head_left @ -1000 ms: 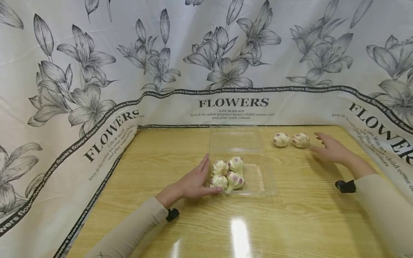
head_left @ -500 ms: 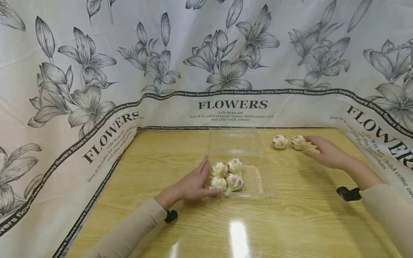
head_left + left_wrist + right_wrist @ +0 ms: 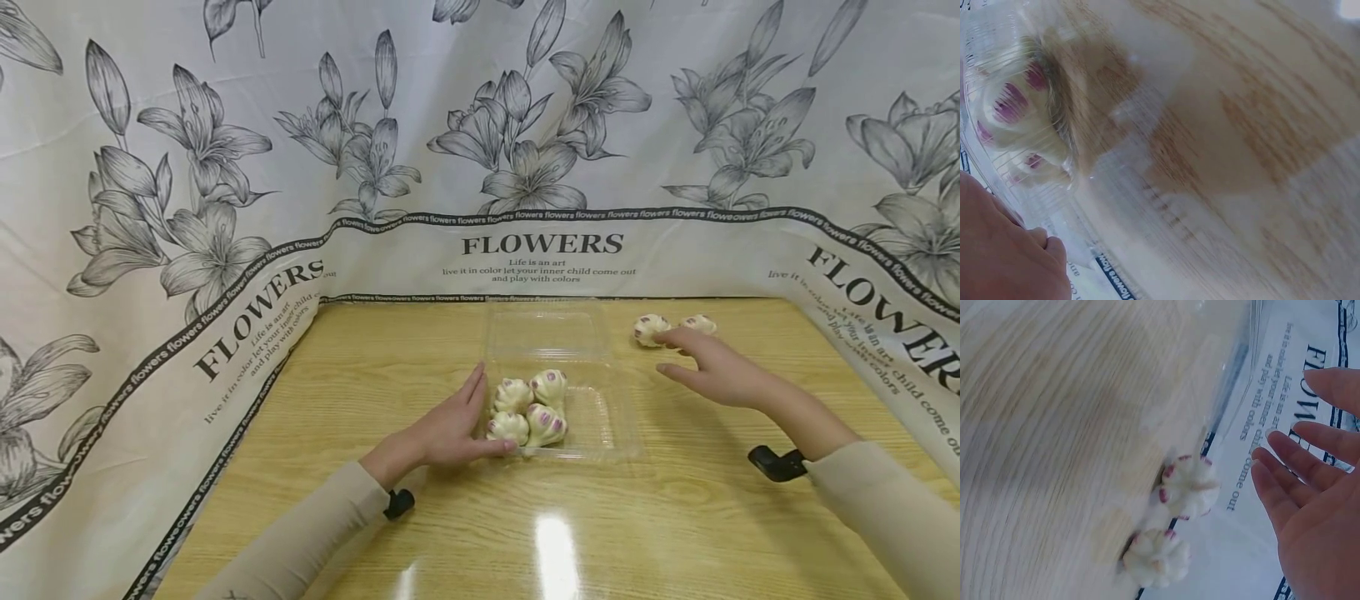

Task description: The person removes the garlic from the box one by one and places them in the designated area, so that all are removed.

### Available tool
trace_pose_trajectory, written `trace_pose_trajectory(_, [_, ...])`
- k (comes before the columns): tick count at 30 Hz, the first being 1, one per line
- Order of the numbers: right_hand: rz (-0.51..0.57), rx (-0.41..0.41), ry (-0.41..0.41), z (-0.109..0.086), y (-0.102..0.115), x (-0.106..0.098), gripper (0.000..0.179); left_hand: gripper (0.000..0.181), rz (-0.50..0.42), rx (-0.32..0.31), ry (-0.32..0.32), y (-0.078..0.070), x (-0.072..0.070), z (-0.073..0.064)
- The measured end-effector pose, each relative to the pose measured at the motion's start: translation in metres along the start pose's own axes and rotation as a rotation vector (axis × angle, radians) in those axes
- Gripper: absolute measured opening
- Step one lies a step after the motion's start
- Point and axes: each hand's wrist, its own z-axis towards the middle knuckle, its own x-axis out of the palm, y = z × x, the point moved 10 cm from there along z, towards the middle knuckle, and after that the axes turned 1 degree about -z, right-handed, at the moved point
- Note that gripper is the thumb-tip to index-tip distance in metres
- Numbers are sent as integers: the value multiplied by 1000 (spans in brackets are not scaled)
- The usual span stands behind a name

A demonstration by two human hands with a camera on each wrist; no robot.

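A clear plastic clamshell container (image 3: 594, 412) lies open on the wooden table, its lid (image 3: 551, 329) folded back. Several garlic bulbs (image 3: 547, 423) with purple marks fill its left part. My left hand (image 3: 447, 429) rests against the container's left side, fingers straight and thumb along the front rim. Two more garlic bulbs lie at the back right, a left one (image 3: 649, 328) and a right one (image 3: 701, 322). My right hand (image 3: 720, 368) hovers before them, partly hiding both in the head view. The right wrist view shows its fingers (image 3: 1300, 459) extended, holding nothing, apart from the bulbs.
The wooden table (image 3: 360, 358) carries the container and bulbs. A white curtain (image 3: 405, 258) with printed flowers and lettering encloses its back and sides. Dark wrist devices (image 3: 776, 463) hang below both wrists.
My right hand has moved left, from beside the right loose garlic bulb to in front of both loose bulbs. The left hand, container and bulbs have stayed in place.
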Motion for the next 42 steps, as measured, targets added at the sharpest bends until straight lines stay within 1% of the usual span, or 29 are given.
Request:
trace_pose_trajectory(5, [11,-71,-13,4,19,7,45,125,2,1,-6,0,-1,0])
trace_pose_trajectory(10, [27,-94,0,8,33,16,43,126,-2,0,-2,0,-2,0])
trace_pose_trajectory(12, [35,-80,13,9,36,20,43,126,-4,-3,0,0,-1,0])
trace_pose_trajectory(16, [58,-78,34,11,42,29,44,126,-7,-9,3,1,-1,0])
trace_pose_trajectory(24, [86,-126,53,15,57,40,43,126,-8,-10,3,1,-1,0])
trace_pose_trajectory(36, [109,-140,73,28,68,56,45,125,2,-6,7,1,0,0])
trace_pose_trajectory(42, [121,-149,106,33,74,67,46,125,-2,-2,8,0,-1,0])
